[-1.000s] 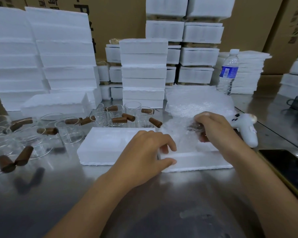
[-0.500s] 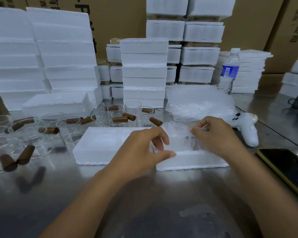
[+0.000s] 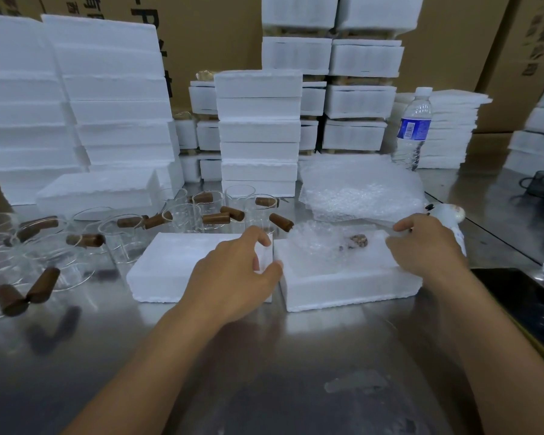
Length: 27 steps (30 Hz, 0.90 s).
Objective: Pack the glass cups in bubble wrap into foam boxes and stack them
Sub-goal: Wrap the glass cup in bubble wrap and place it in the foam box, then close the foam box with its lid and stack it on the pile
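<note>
The left hand [image 3: 242, 271] gripped the end of the flat white foam lid [image 3: 186, 265]; the right hand [image 3: 427, 246] lay relaxed on the open white foam box [image 3: 343, 290], mid steel counter [image 3: 264, 372]. Just released, the bubble-wrapped glass cup [image 3: 330, 246] sat inside, apparently ready for lidding.

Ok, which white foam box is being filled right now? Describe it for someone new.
On the shiny metal table, two white foam pieces lie side by side in front of the stacks. Take the right one, the open foam box: unlike the flat foam slab on its left, it holds a bubble-wrapped cup.
</note>
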Each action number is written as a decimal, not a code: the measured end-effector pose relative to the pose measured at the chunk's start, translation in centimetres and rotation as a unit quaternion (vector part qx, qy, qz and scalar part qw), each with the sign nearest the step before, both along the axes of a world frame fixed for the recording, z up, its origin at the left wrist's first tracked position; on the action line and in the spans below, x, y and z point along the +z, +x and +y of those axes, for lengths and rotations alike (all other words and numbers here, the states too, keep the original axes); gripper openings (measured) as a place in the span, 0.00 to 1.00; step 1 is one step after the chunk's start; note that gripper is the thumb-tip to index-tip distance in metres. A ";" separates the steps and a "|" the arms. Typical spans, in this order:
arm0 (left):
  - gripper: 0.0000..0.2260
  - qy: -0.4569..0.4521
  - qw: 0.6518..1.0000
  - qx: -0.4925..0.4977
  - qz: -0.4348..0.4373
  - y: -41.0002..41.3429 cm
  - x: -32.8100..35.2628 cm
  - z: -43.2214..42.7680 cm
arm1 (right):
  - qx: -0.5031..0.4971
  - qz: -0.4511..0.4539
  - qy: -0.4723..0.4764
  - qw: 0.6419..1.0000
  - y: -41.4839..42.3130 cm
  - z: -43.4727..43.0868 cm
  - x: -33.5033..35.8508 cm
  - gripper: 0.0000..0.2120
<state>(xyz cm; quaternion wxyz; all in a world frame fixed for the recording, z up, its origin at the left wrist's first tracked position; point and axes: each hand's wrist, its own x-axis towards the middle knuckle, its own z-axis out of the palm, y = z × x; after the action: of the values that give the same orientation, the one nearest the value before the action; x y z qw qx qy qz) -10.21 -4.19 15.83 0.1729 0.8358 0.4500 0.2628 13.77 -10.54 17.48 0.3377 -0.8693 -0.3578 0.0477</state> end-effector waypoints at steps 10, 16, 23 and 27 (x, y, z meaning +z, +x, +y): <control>0.19 0.083 0.996 0.006 0.022 0.3 0.8 -1.0 | -0.053 -0.109 -0.088 0.989 -1.0 -0.9 0.6 0.14; 0.15 0.202 0.966 -0.008 -0.159 -0.2 2.8 -2.3 | -0.054 -0.111 -0.075 0.989 -1.0 -1.0 0.7 0.14; 0.10 0.214 0.856 -0.022 -0.469 -1.2 5.2 -2.5 | -0.041 -0.116 -0.057 0.991 -0.9 -0.7 0.6 0.15; 0.08 0.076 0.760 -0.017 -0.645 -2.4 6.2 -1.0 | 0.033 -0.072 -0.030 0.996 -1.3 0.0 0.4 0.16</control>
<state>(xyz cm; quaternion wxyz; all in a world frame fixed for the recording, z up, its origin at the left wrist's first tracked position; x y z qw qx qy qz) -12.65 -5.15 22.02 0.3631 0.4866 0.1960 0.7700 12.44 -10.55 17.85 0.2836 -0.8679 -0.4078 0.0067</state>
